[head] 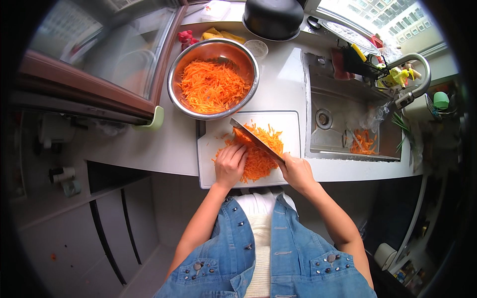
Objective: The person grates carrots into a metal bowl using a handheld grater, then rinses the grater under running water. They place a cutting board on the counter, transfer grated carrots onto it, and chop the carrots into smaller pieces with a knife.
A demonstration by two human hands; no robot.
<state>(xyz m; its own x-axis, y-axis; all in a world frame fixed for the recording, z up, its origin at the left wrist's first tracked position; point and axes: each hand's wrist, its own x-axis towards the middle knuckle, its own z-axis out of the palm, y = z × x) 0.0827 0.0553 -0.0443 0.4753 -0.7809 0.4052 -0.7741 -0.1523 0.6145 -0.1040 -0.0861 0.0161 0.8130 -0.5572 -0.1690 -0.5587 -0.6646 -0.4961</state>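
Observation:
Shredded carrot (259, 164) lies in a loose heap on a white cutting board (208, 175) in front of me. My right hand (297, 170) grips the handle of a broad-bladed kitchen knife (257, 140), its blade slanting up and left across the heap. My left hand (230, 164) rests with bent fingers on the left side of the shreds, close to the blade. Whether its fingertips hold any shreds is hidden. Just beyond the board stands a steel mixing bowl (254, 90) with a large mound of shredded carrot (212, 87) inside.
A steel sink (316, 97) with carrot peelings (363, 142) and a curved faucet (425, 74) lies right. An open window sash (89, 82) juts over the counter's left. Behind the bowl are a black pot (274, 18), a clear round container (256, 48) and a yellow cloth (220, 34).

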